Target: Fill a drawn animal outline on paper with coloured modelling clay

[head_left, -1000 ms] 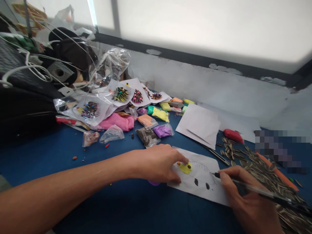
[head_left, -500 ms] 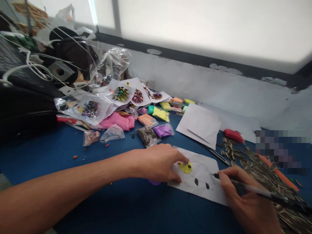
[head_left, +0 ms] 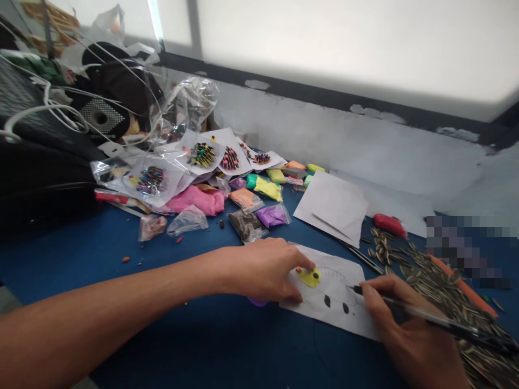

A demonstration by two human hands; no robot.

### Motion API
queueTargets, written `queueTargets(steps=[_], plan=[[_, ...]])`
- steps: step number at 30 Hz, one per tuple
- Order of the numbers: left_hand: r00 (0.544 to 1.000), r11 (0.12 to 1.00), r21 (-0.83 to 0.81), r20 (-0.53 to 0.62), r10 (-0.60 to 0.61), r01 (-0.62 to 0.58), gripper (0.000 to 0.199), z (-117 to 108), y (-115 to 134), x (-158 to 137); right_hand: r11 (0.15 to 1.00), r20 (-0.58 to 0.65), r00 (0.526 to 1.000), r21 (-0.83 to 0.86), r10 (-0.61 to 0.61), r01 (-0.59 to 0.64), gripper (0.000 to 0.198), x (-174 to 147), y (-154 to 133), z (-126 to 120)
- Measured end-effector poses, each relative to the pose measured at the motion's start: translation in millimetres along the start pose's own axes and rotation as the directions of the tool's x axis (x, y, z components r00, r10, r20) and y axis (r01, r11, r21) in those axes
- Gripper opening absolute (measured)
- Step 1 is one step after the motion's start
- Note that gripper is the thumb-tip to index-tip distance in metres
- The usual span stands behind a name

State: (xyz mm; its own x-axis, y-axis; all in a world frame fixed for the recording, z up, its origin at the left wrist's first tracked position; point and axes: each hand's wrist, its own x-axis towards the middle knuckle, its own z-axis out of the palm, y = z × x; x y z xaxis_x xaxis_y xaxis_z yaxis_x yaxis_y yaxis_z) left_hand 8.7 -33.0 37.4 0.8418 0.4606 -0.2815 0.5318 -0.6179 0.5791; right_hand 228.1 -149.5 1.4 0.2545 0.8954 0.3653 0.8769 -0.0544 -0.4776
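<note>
A small white paper (head_left: 344, 262) lies on the blue table (head_left: 162, 340), bearing a pencil-like curved outline with short strokes along its top. At its left end sits a flattened yellow clay piece (head_left: 310, 277) with a dark dot and an orange tip. Two dark oval shapes (head_left: 327, 301) mark the lower edge of the outline. My left hand (head_left: 263, 270) rests on the paper's left side, thumb and index finger apart, the index fingertip by the yellow clay. My right hand (head_left: 409, 319) grips a black-and-clear pen (head_left: 441, 323), its tip at the outline's right part.
Striped sunflower seeds (head_left: 433, 292) are heaped at the right around an orange strip (head_left: 462, 283). Behind lie blank sheets (head_left: 332, 205), a dark pen (head_left: 360, 256) and bagged clay, including purple (head_left: 273, 215). Seed-covered clay figures (head_left: 201, 154) sit on papers at the back left.
The pen tip has shifted slightly left and up along the outline with my right hand. My left hand stays in place on the paper.
</note>
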Motion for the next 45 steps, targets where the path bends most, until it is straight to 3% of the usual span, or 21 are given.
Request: queueTargets(steps=[16, 21, 25, 33, 45], plan=[[1.0, 1.0, 0.001, 0.001, 0.004, -0.004, 0.061, -1, 0, 1, 0.995, 0.005, 0.995, -0.031, -0.099, 0.099, 0.02, 5, 0, -5], [1.0, 1.0, -0.007, -0.011, 0.015, -0.015, 0.06, 0, -1, 0, 0.96, -0.083, 0.957, -0.017, -0.278, 0.278, 0.015, 8, -10, -3], [0.999, 0.999, -0.008, -0.025, 0.037, -0.037, 0.06, 2, -3, 0, 0.931, -0.066, 0.928, -0.007, -0.366, 0.366, 0.014, 8, -8, -1], [0.999, 0.999, -0.021, -0.021, 0.032, -0.032, 0.06, 1, -2, 1, 0.908, -0.001, 0.909, 0.038, -0.417, 0.416, 0.006, 7, 0, 4], [1.0, 1.0, -0.014, -0.014, 0.028, -0.028, 0.061, 2, -3, 1, 0.904, -0.022, 0.904, 0.022, -0.426, 0.426, 0.006, 8, -5, 4]])
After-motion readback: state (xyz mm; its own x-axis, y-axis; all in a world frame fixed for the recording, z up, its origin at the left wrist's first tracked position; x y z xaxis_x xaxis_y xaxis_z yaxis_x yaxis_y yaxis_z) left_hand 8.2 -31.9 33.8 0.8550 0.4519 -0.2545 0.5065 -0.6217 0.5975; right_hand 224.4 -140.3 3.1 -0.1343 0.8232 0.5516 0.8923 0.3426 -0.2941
